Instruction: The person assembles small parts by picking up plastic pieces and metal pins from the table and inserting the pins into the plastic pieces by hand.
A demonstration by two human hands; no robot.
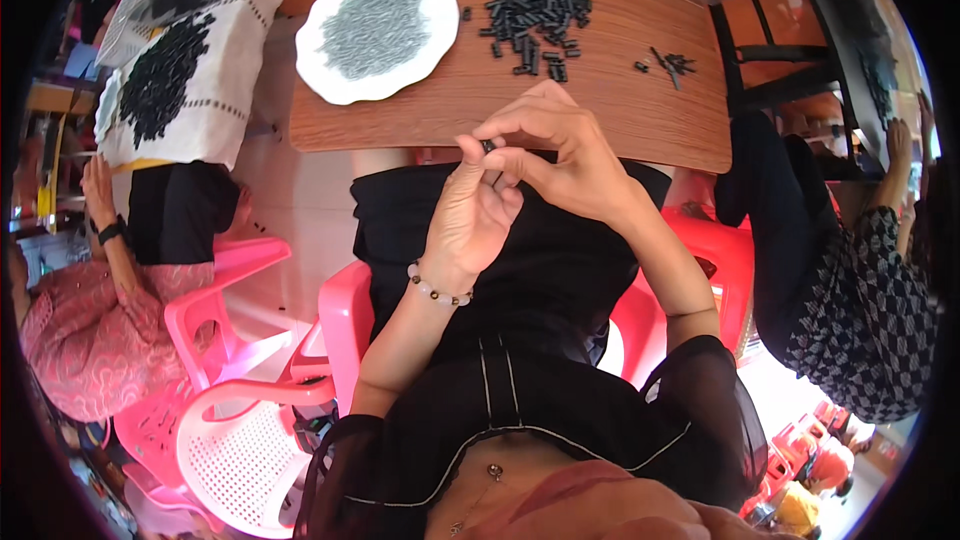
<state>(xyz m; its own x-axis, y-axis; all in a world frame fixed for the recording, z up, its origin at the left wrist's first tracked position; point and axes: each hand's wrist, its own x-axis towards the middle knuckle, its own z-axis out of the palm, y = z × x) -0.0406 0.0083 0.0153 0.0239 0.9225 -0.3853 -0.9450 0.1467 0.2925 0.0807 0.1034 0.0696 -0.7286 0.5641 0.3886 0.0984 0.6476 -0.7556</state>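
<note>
Brown wood-grain table (630, 125), pink plastic chairs (245, 445), red chair (735, 255), pale floor (305, 185)

Here on the counter (420, 122), the plate (442, 25) sits at the left, rods (375, 28) heaped in it; just to its right comes a heap of cylinders (532, 8), and farther right, well apart, a scatter of pieces (676, 63). At the near edge, the left hand (468, 210) meets the right hand (568, 155), one bit (487, 146) between them. Off left, another pile (163, 82) lies on a cloth (232, 60).
</note>
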